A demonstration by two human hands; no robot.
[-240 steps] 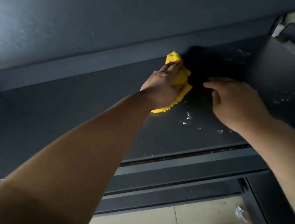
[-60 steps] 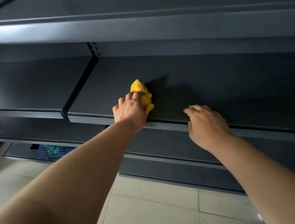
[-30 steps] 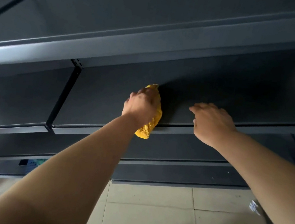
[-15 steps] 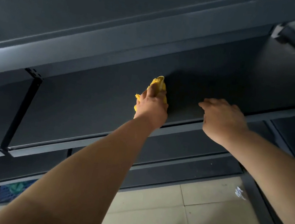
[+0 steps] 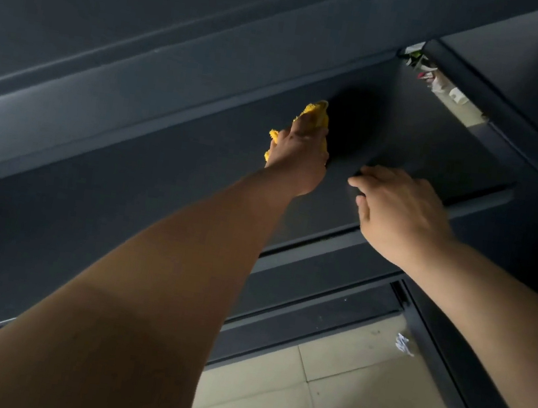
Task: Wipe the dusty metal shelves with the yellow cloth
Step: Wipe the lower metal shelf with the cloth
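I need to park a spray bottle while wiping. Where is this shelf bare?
Bare: the long stretch of shelf left of the left hand, behind the front lip; a smaller patch beyond the right hand. Crowded: the middle, with both hands and cloth.

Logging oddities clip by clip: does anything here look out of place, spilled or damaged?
Only minor things: a crumpled white scrap lies on the tiled floor like litter, and jumbled clutter shows through the gap at the far right corner of the shelf. The shelf under the cloth looks undamaged, nothing spilled.
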